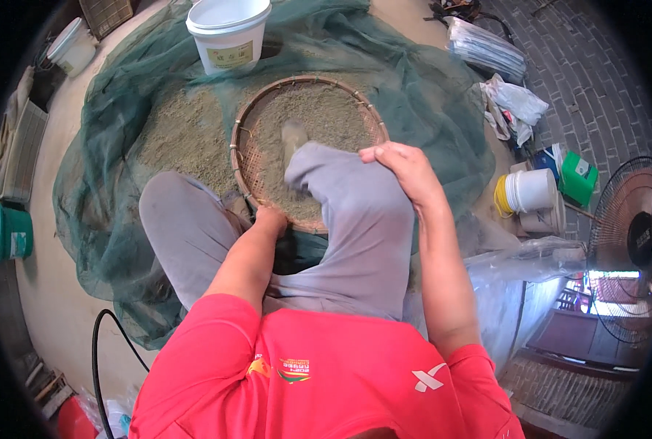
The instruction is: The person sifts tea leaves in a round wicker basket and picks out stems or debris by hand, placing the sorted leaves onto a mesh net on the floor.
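Observation:
A round woven bamboo sieve tray (306, 80) lies in front of me, holding a layer of greenish-brown loose material (331, 110). My left hand (271, 215) grips its near-left rim. One blurred foot (292, 134), in a pale shoe or boot, is inside the tray on the material; the bent grey-trousered leg (367, 192) hides part of the right rim. On that knee lies my right hand (408, 164), its fingertips over the cloth near the rim; whether it pinches the fabric is unclear. My other foot (237, 206) is beside the tray's left edge.
Green mesh netting (430, 99) spreads under the tray, with more loose material (186, 131) on it at left. A white bucket (230, 33) stands beyond. At right are a plastic bag (515, 104), white pail (537, 189), green container (578, 173) and fan (625, 236).

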Tool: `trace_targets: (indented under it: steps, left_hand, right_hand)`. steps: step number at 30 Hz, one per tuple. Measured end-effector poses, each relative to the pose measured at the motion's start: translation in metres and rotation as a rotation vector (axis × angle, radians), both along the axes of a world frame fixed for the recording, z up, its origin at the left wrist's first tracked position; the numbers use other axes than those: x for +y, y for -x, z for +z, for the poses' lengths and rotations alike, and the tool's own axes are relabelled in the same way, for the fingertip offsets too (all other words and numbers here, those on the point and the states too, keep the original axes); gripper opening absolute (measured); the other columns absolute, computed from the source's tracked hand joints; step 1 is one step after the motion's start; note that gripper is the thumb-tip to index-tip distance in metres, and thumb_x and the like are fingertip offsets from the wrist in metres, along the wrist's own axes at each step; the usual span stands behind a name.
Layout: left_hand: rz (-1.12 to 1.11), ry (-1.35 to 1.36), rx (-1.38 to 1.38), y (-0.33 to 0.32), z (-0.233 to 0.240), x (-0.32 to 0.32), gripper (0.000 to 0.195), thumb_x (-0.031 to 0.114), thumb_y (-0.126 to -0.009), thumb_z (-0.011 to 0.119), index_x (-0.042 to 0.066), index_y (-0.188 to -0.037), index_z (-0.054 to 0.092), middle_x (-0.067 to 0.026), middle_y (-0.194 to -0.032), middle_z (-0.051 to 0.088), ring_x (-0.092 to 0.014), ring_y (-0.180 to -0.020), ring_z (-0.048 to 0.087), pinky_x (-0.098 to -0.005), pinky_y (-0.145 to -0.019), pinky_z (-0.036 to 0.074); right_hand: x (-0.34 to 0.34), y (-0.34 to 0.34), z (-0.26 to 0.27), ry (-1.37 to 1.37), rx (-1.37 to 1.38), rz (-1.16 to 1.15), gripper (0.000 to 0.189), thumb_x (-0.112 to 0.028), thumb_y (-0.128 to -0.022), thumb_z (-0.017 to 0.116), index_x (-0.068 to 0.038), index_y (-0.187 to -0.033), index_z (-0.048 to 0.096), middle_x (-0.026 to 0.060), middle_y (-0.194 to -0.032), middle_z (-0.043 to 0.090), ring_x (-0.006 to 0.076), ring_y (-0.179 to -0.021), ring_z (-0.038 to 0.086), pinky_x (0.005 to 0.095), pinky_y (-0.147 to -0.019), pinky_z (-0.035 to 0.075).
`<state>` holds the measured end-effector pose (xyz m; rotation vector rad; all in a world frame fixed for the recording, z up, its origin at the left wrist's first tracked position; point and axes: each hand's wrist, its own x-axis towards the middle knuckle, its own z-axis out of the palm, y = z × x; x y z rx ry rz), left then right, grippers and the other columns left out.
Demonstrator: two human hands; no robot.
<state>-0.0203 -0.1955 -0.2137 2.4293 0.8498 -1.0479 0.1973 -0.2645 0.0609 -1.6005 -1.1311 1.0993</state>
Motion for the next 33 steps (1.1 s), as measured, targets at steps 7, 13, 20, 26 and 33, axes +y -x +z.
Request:
trace_targets:
  steps: [7,13,20,26,33]
  left_hand:
    - [-0.109,-0.049,-0.013,0.003,-0.005,-0.002,0.04,0.026,-0.078,0.054,0.016,-0.116,0.058,-0.0042,-0.122,0.057,-0.024,-0.12,0.048,-0.0444,-0.095,0.038]
    - [-0.095,-0.097,-0.086,0.001,0.0,-0.003,0.036,0.023,-0.076,0.061,0.02,-0.112,0.064,-0.0021,-0.122,0.059,-0.024,-0.117,0.05,-0.0415,-0.097,0.035]
    - [-0.11,-0.066,-0.072,0.008,-0.005,-0.004,0.039,0.024,-0.075,0.056,0.016,-0.114,0.06,-0.0052,-0.119,0.059,-0.025,-0.116,0.051,-0.0414,-0.095,0.04]
    - [-0.116,-0.056,-0.069,-0.001,0.008,-0.005,0.037,0.023,-0.075,0.057,0.016,-0.111,0.062,-0.005,-0.119,0.059,-0.024,-0.113,0.054,-0.0402,-0.093,0.042]
    - [-0.025,-0.079,-0.054,0.003,-0.014,-0.001,0.044,0.034,-0.068,0.071,0.022,-0.11,0.066,-0.0026,-0.12,0.06,-0.024,-0.114,0.054,-0.0392,-0.095,0.038]
  right_hand:
    - [-0.007,-0.015,-0.019,0.018,0.049,-0.035,0.026,-0.017,-0.085,0.053,0.003,-0.09,0.068,0.0108,-0.098,0.067,0.0167,-0.097,0.06,0.0287,-0.091,0.041]
    - [0.013,-0.017,-0.042,-0.007,-0.008,-0.03,0.026,-0.018,-0.085,0.053,0.003,-0.09,0.068,0.0089,-0.094,0.068,0.0155,-0.092,0.059,0.0276,-0.09,0.04]
    - [-0.012,-0.012,0.005,0.1,0.006,-0.053,0.026,-0.018,-0.085,0.053,0.003,-0.089,0.068,0.0079,-0.094,0.067,0.0151,-0.091,0.059,0.027,-0.089,0.04]
    - [-0.002,-0.023,-0.04,-0.022,0.018,-0.099,0.024,-0.016,-0.085,0.053,0.002,-0.089,0.068,0.0091,-0.095,0.068,0.0168,-0.094,0.06,0.0276,-0.087,0.042]
    - [0.002,-0.009,-0.023,0.062,0.012,-0.131,0.024,-0.015,-0.085,0.052,0.002,-0.089,0.068,0.0094,-0.095,0.068,0.0161,-0.095,0.06,0.0268,-0.088,0.042]
